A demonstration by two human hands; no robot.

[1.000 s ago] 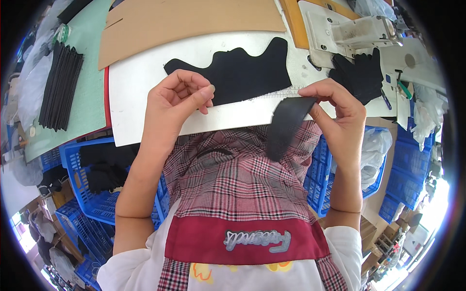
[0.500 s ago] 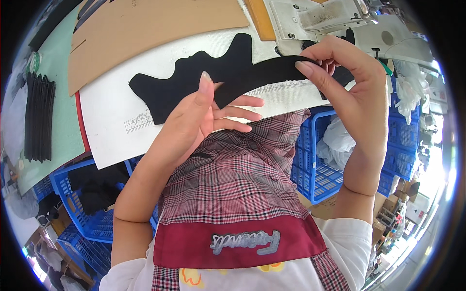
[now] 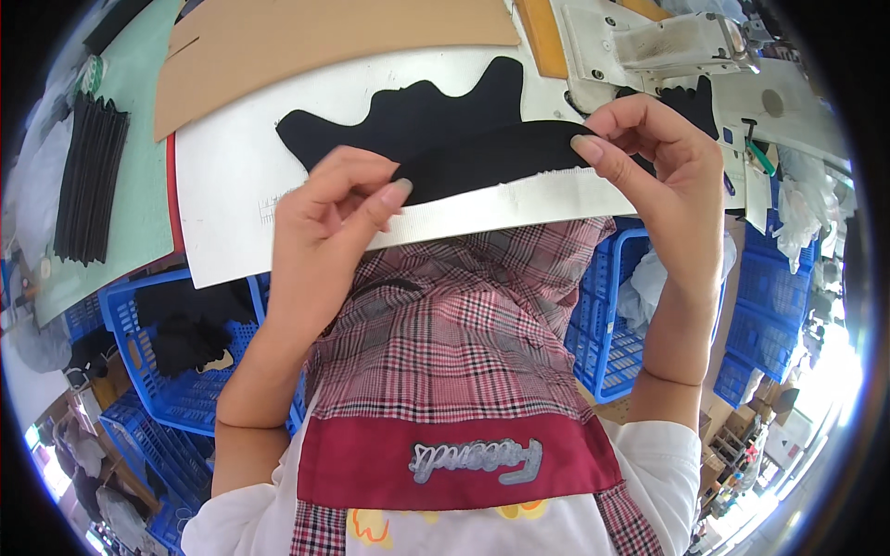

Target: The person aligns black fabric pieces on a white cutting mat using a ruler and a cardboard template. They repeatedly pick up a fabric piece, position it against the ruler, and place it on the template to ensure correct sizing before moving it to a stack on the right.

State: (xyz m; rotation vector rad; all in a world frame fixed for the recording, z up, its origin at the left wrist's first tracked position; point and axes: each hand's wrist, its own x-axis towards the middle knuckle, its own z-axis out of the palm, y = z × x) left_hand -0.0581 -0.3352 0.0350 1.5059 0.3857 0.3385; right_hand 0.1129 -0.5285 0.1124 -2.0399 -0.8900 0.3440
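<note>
A curved strip of black fabric [image 3: 496, 159] stretches between my two hands above the white table. My left hand [image 3: 338, 208] pinches its left end between thumb and fingers. At the other end, my right hand [image 3: 654, 153] grips the strip with the thumb on the near side. Behind the strip lies a larger black fabric piece [image 3: 371, 130] with a wavy outline, flat on the white tabletop [image 3: 227, 213]. The strip covers part of its lower edge. Ruler markings show on the table beside my left hand.
A sewing machine [image 3: 677, 42] stands at the back right. Brown cardboard [image 3: 324, 56] lies along the far side. Stacked black strips [image 3: 91, 181] rest on a green surface at left. Blue crates hold black fabric [image 3: 185, 343] at lower left and white plastic bags [image 3: 642, 283] at right.
My left hand has gone from spread fingers to a pinch on the strip's left end. The strip is now held at both ends. The view has shifted slightly.
</note>
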